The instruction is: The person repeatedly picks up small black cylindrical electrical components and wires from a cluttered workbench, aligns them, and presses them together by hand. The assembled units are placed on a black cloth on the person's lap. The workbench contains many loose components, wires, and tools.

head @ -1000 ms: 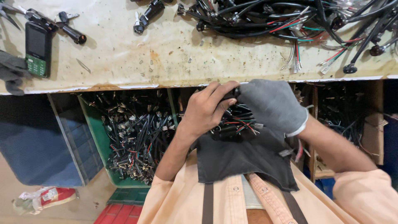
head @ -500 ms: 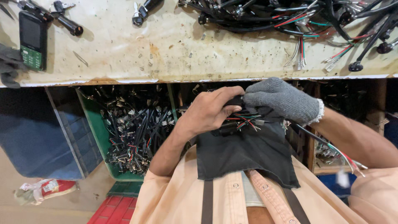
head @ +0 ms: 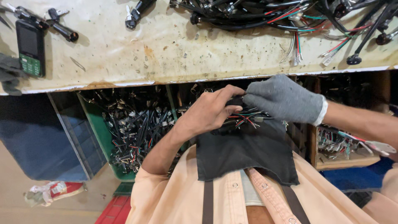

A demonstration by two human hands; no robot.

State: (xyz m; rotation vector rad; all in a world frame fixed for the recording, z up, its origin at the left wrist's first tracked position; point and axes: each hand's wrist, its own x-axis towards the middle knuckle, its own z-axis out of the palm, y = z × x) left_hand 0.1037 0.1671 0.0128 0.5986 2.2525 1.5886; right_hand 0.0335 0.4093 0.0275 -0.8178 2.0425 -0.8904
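1. From where I watch, the dark phone [head: 30, 49] lies flat at the far left of the surface [head: 166, 49], with a grey cloth [head: 8, 72] beside it that the frame edge cuts off.
2. Two black-handled tools [head: 62, 30] lie near the phone, and a third black part [head: 139, 10] sits further right, its top out of frame.
3. Below the surface edge, one green bin [head: 99, 137] holds a heap of short black wired pieces, too many and too tangled for me to count.
4. My left hand [head: 211, 112], bare, is curled closed on a small wire bundle [head: 244, 118] with red, green and black leads; the fingers hide most of it.
5. The bundle sits just above a dark apron pocket [head: 244, 153] at my chest, between both hands.
6. My right hand [head: 284, 99], in a grey glove, pinches the bundle's top; what it grips is probably a black connector, though I cannot see it clearly.
7. A large black cable tangle [head: 290, 16] spreads over the surface's right end, cut off at the top.
8. A wooden box [head: 344, 159] of more wires sits under my right forearm, partly hidden.
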